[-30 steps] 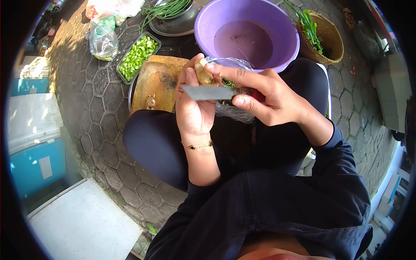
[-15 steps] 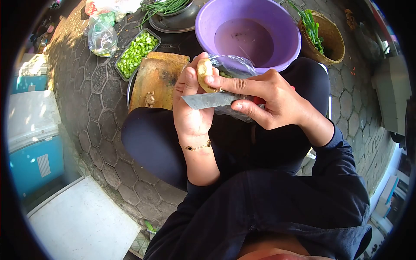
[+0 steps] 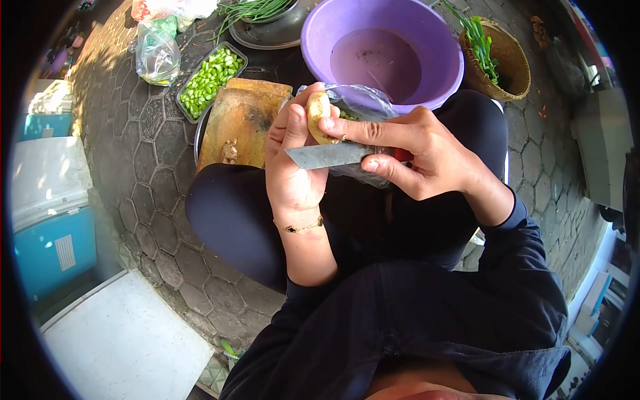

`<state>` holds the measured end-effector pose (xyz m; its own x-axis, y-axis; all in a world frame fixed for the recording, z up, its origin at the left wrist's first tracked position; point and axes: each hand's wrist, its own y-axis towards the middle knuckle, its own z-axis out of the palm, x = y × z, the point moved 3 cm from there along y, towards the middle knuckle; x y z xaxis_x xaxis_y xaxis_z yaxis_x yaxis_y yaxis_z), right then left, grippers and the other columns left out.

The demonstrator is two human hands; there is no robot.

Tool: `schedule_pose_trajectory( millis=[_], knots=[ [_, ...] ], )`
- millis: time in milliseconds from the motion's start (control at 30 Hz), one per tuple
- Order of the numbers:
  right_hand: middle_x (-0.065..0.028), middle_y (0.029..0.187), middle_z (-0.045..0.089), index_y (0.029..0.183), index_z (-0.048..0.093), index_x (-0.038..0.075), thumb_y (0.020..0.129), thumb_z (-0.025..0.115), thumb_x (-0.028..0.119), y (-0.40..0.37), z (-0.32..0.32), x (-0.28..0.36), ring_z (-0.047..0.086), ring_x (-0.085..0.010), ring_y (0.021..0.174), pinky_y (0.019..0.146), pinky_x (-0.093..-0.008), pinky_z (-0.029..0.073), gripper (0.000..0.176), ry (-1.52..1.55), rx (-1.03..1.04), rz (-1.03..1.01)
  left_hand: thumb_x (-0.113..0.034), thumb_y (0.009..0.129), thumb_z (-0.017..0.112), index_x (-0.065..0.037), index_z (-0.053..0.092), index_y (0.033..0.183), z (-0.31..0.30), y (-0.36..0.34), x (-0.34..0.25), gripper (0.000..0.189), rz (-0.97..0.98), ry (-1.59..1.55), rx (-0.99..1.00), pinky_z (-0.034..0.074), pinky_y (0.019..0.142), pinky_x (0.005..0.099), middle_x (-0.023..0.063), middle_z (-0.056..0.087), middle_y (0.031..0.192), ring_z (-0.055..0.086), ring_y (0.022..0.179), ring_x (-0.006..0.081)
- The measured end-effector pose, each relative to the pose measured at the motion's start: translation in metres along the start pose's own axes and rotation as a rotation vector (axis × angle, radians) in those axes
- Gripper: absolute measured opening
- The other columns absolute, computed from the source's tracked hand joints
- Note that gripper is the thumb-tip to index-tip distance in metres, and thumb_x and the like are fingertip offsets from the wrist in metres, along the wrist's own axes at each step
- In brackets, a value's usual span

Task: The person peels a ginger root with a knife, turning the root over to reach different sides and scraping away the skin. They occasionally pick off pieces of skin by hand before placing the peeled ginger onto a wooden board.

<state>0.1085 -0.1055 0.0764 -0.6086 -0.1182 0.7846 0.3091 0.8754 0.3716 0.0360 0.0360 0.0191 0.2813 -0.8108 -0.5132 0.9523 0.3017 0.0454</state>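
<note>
My left hand (image 3: pixel 293 150), palm up, holds a pale yellow root piece (image 3: pixel 317 117) between thumb and fingers. The handle of a knife (image 3: pixel 327 156) is in my right hand (image 3: pixel 417 150), its wide grey blade pointing left just below the root piece. My right index finger touches the side of the piece. Behind the hands lies a clear plastic bag (image 3: pixel 363 100) with green bits inside. Left of them, a worn wooden board (image 3: pixel 243 120) carries a small brown knobbly lump (image 3: pixel 230 151).
A purple basin (image 3: pixel 447 50) with cloudy water stands ahead. Chopped green vegetables fill a tray (image 3: pixel 243 65) at the upper left. Long green beans (image 3: pixel 250 10) lie beyond it. A woven basket (image 3: pixel 517 57) holds leafy greens on the right. My bent knees flank the hands.
The knife, the root piece and my right hand have shifted very slightly right. Both hands keep their hold.
</note>
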Motion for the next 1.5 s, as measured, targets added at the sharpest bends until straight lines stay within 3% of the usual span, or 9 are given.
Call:
schedule_pose_trajectory(
  millis=[567,633,767,833,1000,1067,1267,1467,1500],
  knots=[
    [-0.0092,0.069,0.064,0.123,0.061,0.010,0.085,0.065,0.018,-0.002,0.002,-0.001,0.052,-0.0150,0.046,0.049,-0.0273,0.043,0.039,0.017,-0.046,-0.069,-0.023,0.093,0.058,0.003,0.060,0.115,0.004,-0.007,-0.006,0.034,-0.018,0.056,-0.047,0.052,0.082,0.0297,0.0094,0.066,0.100,0.064,0.088,0.0167],
    [-0.0147,0.083,0.069,0.117,0.064,0.008,0.081,0.063,0.004,-0.001,0.000,0.002,0.065,-0.0290,0.064,0.060,-0.0328,0.052,0.036,0.047,0.013,0.040,-0.023,0.093,0.057,0.003,0.060,0.115,0.005,-0.007,-0.006,0.034,-0.013,0.055,-0.011,0.052,0.082,0.0299,0.0094,0.066,0.100,0.064,0.089,0.0170],
    [-0.0154,0.083,0.068,0.115,0.064,0.007,0.081,0.063,0.004,0.000,-0.001,0.002,0.064,-0.0298,0.063,0.059,-0.0328,0.051,0.035,0.065,0.033,0.063,-0.023,0.094,0.056,0.004,0.060,0.114,0.005,-0.008,-0.006,0.033,-0.007,0.056,-0.029,0.052,0.082,0.0307,0.0098,0.066,0.102,0.063,0.090,0.0168],
    [-0.0115,0.084,0.069,0.122,0.061,0.009,0.089,0.060,0.017,-0.001,0.002,-0.004,0.056,-0.0137,0.050,0.050,-0.0262,0.045,0.034,0.047,0.004,-0.066,-0.023,0.095,0.054,0.004,0.059,0.115,0.003,-0.006,-0.005,0.034,-0.011,0.017,-0.019,0.052,0.082,0.0307,0.0100,0.065,0.103,0.063,0.091,0.0169],
    [-0.0114,0.117,0.064,0.129,0.051,0.000,0.094,0.050,0.023,-0.001,-0.003,-0.006,0.056,-0.0090,0.051,0.054,-0.0237,0.049,0.042,0.479,0.019,0.064,-0.025,0.097,0.050,0.004,0.053,0.121,0.008,-0.006,-0.008,0.038,0.028,-0.061,-0.066,0.052,0.081,0.0304,0.0097,0.063,0.105,0.062,0.092,0.0166],
    [-0.0080,0.083,0.068,0.130,0.053,0.009,0.094,0.049,0.016,0.000,-0.005,-0.006,0.051,-0.0084,0.051,0.053,-0.0251,0.047,0.037,0.464,-0.059,0.053,-0.025,0.097,0.049,0.004,0.050,0.123,0.010,-0.005,-0.007,0.039,0.005,-0.047,-0.071,0.052,0.080,0.0298,0.0092,0.062,0.104,0.061,0.092,0.0162],
    [-0.0060,0.057,0.057,0.138,0.043,0.008,0.093,0.051,0.017,-0.001,-0.011,-0.008,0.049,-0.0088,0.048,0.051,-0.0251,0.042,0.047,0.362,-0.040,0.154,-0.025,0.096,0.051,0.007,0.047,0.125,0.010,-0.005,-0.012,0.044,-0.003,-0.042,-0.014,0.052,0.079,0.0285,0.0113,0.062,0.103,0.061,0.091,0.0155],
    [-0.0054,0.052,0.051,0.141,0.038,0.008,0.090,0.055,0.018,0.001,-0.009,-0.002,0.046,-0.0087,0.046,0.049,-0.0249,0.037,0.055,0.360,0.023,0.124,-0.021,0.093,0.056,0.008,0.044,0.130,0.015,-0.006,-0.013,0.049,-0.002,0.063,-0.010,0.051,0.082,0.0298,0.0131,0.060,0.108,0.060,0.091,0.0169],
    [-0.0089,0.073,0.066,0.143,0.027,-0.002,0.089,0.058,0.025,0.000,-0.007,-0.007,0.053,-0.0099,0.050,0.050,-0.0236,0.039,0.067,0.313,0.054,0.088,-0.019,0.092,0.058,0.008,0.043,0.131,0.015,-0.006,-0.012,0.050,0.001,0.042,0.036,0.050,0.083,0.0301,0.0137,0.059,0.110,0.059,0.092,0.0173]
  ],
)
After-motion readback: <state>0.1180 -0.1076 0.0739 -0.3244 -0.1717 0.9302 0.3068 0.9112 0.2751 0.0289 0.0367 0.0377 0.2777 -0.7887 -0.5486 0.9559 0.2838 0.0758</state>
